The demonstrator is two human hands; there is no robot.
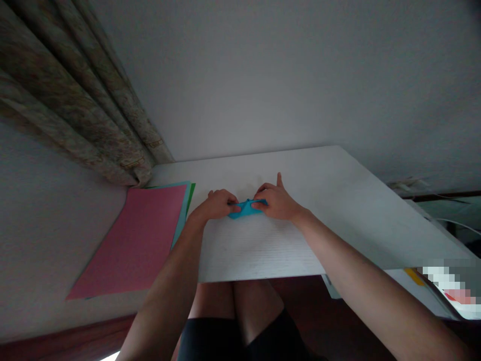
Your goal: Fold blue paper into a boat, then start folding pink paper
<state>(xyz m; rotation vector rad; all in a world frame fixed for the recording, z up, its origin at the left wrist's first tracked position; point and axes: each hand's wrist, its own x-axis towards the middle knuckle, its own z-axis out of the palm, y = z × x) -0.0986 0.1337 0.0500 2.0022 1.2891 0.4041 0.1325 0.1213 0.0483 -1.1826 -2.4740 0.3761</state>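
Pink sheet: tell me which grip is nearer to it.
Left. The left grip pinches the left end of the blue piece, to the right of the pink sheet; the right grip pinches the other end, farther right.

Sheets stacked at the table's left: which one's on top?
The pink sheet: its broad face shows, while the light-blue sheet and green sheet beneath show mainly as strips along its right edge.
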